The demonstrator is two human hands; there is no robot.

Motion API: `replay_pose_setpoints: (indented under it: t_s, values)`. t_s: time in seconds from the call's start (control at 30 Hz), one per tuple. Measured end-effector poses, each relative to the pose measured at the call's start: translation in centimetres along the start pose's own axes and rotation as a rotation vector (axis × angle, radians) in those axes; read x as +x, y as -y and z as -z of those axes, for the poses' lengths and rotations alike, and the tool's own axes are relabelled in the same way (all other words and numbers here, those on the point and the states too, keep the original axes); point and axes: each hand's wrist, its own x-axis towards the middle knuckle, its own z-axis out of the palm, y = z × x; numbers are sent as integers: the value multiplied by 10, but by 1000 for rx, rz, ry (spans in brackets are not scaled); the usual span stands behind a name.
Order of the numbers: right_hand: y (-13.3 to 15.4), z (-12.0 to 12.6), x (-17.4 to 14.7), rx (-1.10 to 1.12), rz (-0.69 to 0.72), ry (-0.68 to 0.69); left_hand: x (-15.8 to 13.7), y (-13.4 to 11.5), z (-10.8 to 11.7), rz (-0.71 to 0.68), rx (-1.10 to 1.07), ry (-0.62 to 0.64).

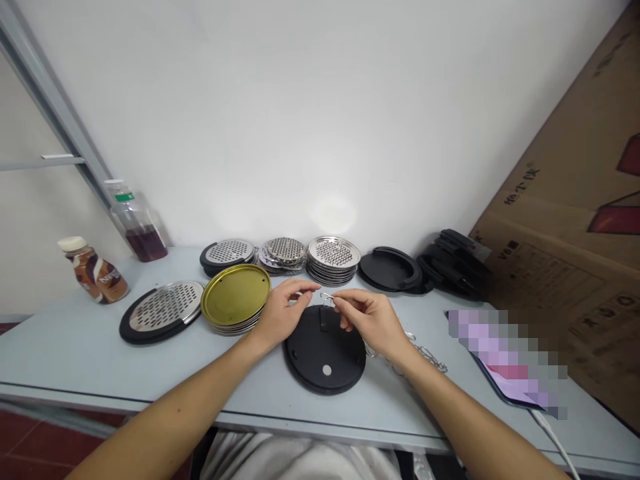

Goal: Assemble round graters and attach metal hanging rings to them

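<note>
A small bent metal wire clip (327, 298) is pinched between the thumb and fingers of my right hand (373, 318), just above the far edge of a round black disc (325, 353). The disc lies on the table with a pale round spot on its lower part and a narrow slot near the top. Just left of the clip is my left hand (287, 307), thumb and forefinger slightly apart with nothing visible between them. More metal wire clips (427, 357) lie in a loose pile, partly behind my right wrist.
Left of my hands are a stack of gold-topped round plates (235, 293) and a black-rimmed grater (167, 310). Grater discs (334, 253) and black holders (390, 268) line the wall. Bottles (95, 270) stand far left; a phone (505, 367) and large carton (560, 267) are right.
</note>
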Motion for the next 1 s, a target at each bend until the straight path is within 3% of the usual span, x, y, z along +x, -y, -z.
replay_pose_setpoints:
  t_s: [0.4,0.67,0.77,1.0]
  values:
    - [-8,-4,3,44,-20,29,-3,-6,-3,-3,-51,72]
    - [-4,-17,3,458,-58,263,-8,-8,-7,-211,133,40]
    - [-11,-19,3,423,-41,253,-8,-7,-7,-237,137,32]
    - [-17,-11,5,90,82,58,-5,-4,-5,-152,70,43]
